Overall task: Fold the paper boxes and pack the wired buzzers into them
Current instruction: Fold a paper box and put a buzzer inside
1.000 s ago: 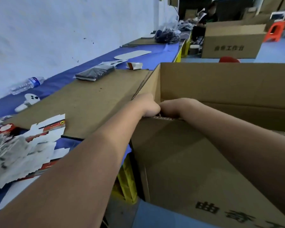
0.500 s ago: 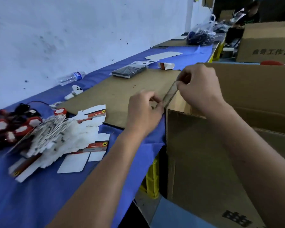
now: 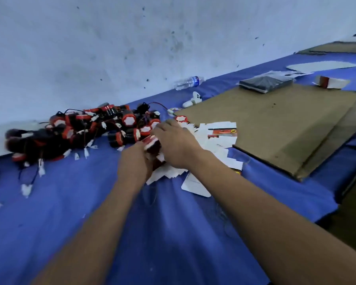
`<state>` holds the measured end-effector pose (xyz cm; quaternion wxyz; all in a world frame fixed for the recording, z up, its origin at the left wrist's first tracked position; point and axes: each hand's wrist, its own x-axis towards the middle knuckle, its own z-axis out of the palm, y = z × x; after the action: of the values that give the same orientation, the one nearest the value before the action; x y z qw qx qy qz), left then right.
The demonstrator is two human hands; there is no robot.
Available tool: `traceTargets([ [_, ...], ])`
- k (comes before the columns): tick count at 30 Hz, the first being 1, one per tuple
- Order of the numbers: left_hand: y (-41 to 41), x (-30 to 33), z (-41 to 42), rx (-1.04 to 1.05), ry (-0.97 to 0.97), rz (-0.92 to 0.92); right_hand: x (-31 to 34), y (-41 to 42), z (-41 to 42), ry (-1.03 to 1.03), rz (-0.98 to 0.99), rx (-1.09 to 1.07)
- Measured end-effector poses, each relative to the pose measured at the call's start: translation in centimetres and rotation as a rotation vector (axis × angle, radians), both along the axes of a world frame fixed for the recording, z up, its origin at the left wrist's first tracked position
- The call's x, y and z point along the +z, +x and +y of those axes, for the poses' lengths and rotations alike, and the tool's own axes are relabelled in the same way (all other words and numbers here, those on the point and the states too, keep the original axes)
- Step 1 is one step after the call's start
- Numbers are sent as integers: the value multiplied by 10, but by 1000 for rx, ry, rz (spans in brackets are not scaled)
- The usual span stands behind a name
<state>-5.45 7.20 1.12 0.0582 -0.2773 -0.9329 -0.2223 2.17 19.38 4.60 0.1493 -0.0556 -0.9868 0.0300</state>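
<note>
I see both my hands meeting over the blue cloth-covered table (image 3: 74, 202). My left hand (image 3: 135, 161) and right hand (image 3: 176, 145) close from either side on one red-and-black round wired buzzer (image 3: 151, 144), fingers curled round it; how the fingertips sit beneath it I cannot tell, since the hands hide that side.

Under and just beyond my right hand lies a fanned stack of flat white unfolded paper boxes with red printed panels (image 3: 216, 136), too overlapped and blurred to count. To the left, against the pale scuffed wall (image 3: 111, 48), sprawls a heap of red-and-black buzzers with thin wires and white plug ends (image 3: 80, 130); they are tangled, well over a dozen, and I cannot give an exact number.

On the right a large flat sheet of brown cardboard (image 3: 275, 124) covers the table, one edge overlapping the paper stack. On its far edge rest one dark flat packet (image 3: 265, 83) and one small folded red-and-white box (image 3: 330, 82). Near the wall lie one clear plastic water bottle (image 3: 188, 82) on its side and one small white handheld device (image 3: 193, 98).
</note>
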Motion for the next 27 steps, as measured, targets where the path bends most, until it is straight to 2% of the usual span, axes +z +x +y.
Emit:
traceTargets([
  [2, -8, -9, -4, -90, 20, -120, -4, -18, -7, 95, -200, 56],
  [3, -11, -14, -6, -97, 56, -120, -6, -22, -9, 139, -247, 59],
  [4, -11, -17, -7, -89, 67, -46, -6, -24, -10, 171, -242, 49],
  [6, -9, -21, -12, -61, 145, 152, -3, -24, -10, 213, -140, 13],
  [7, -8, -21, -15, -70, 247, 179, 1, -21, -10, 229, -87, -4],
  [10, -7, -19, -25, -27, 454, 214, 11, -11, -13, 206, 92, -65],
  [12, -5, -13, -33, 121, 663, 162, 16, -5, -21, 165, 255, -122],
  [13, -4, -10, -42, 230, 831, 57, 17, -2, -28, 122, 346, -137],
  [14, -3, -6, -52, 312, 1054, -154, 16, 0, -37, 47, 438, -122],
  [15, -2, -1, -64, 321, 1309, -480, 13, 1, -46, -38, 522, -65],
  [16, -3, 0, -83, 232, 1539, -836, 8, 2, -60, -118, 568, 31],
  [17, -4, -5, -104, 94, 1663, -1117, 1, 2, -75, -186, 570, 143],
  [18, -2, -8, -127, -12, 1674, -1239, -7, 1, -93, -242, 542, 266],
  [19, 3, -11, -148, -95, 1641, -1264, -17, 0, -109, -287, 489, 369],
  [20, 7, -16, -165, -89, 1607, -1203, -26, -2, -123, -327, 415, 444],
  [24, 9, -36, -231, 145, 1401, -879, -59, -16, -177, -483, 107, 593],
  [27, 9, -41, -262, 161, 1338, -828, -77, -30, -208, -593, 62, 457],
])
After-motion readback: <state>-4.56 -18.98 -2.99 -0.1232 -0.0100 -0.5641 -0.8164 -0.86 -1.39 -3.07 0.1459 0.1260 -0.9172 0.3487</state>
